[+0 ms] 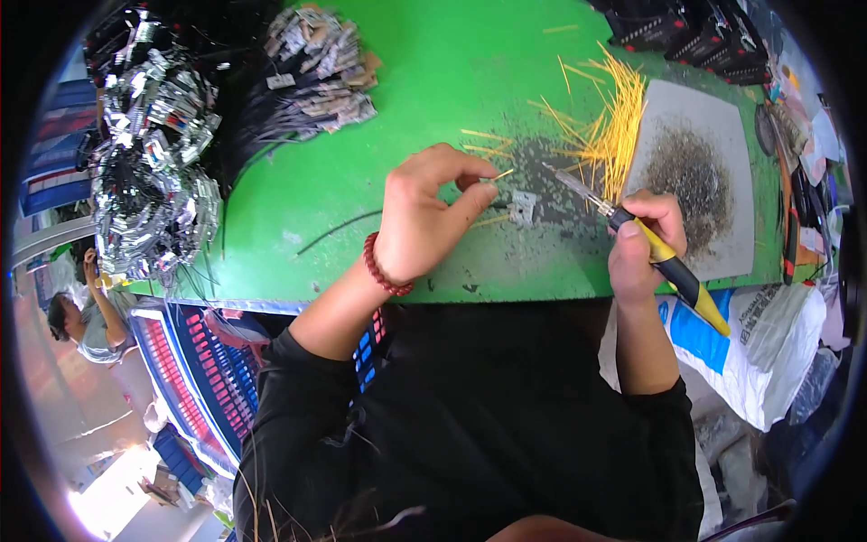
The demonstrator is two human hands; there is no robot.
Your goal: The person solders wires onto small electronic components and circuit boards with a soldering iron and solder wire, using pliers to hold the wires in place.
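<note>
Head view shows a thin yellow strip pinched between the thumb and forefinger of your left hand, its free end slanting up and to the right. Just beyond that end, apart from it, is the metal tip of the yellow-and-black tool gripped in your right hand; its long axis runs from lower right to upper left. Below the gap between strip and tip lies a small pale piece, nearer your left hand. A black cable passes behind your left wrist; you cannot tell whether it joins that piece. Further right, loose yellow strips spread beside a grey board bearing dark grit, all on the green table. Off the edge at lower right sits a white plastic bag, its contents hidden from you.
</note>
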